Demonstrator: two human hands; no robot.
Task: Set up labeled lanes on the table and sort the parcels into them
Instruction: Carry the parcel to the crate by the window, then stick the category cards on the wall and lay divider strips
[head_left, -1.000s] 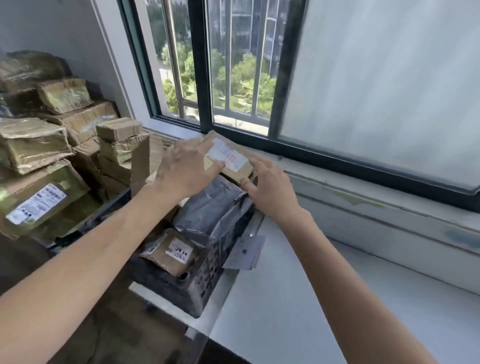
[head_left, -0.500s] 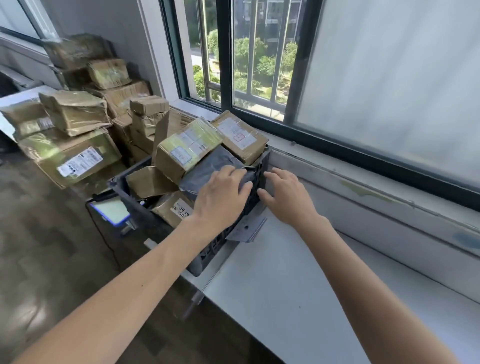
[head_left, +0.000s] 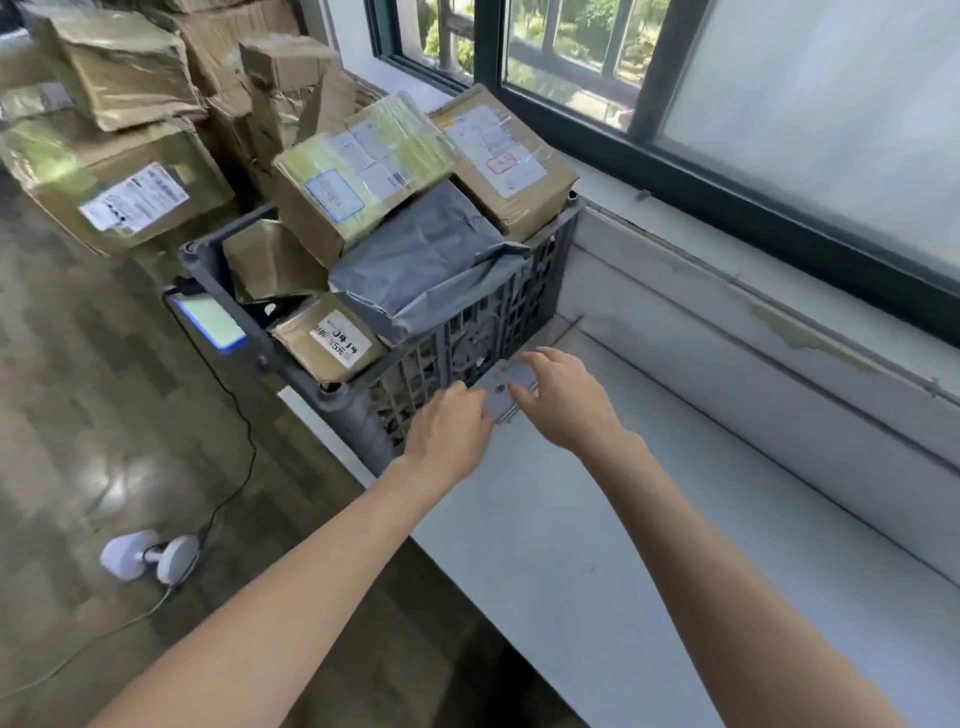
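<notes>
Both grips are on a small stack of label cards (head_left: 506, 389), which lies flat on the white desk (head_left: 649, 519) just beside the dark crate (head_left: 467, 332). My left grip (head_left: 452, 423) curls narrow onto the near end. My right grip (head_left: 566, 400) holds the far end, thumb on the edge and forefinger over the corner. The stack's long axis runs along the crate's side, from near me toward the wall under the window. Parcels fill the crate: a grey bag (head_left: 426, 260) on top, taped brown boxes (head_left: 358, 171) behind it, and a further pile (head_left: 119, 192) stacked beyond.
</notes>
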